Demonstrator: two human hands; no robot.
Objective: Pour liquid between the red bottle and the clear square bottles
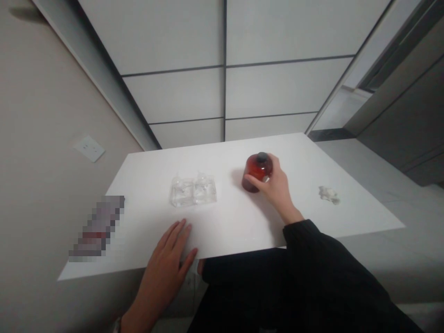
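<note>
My right hand [277,189] is wrapped round a dark red, see-through bottle [255,171] with a black cap, thumb across its near side. The bottle is upright, over the right half of the white table; whether its base touches the top I cannot tell. Flat on the table's front edge lies my left hand [169,254], fingers stretched out and holding nothing. Just beyond its fingertips stands a pair of clear, box-like containers [193,190] side by side; what is in them, if anything, is too blurred to tell.
A crumpled whitish tissue-like piece [329,194] lies on the right of the white table [229,231]. At the left edge is a pixelated flat object [97,229]. Behind the table rise white panelled doors [187,92]. A socket plate [90,148] is on the left wall.
</note>
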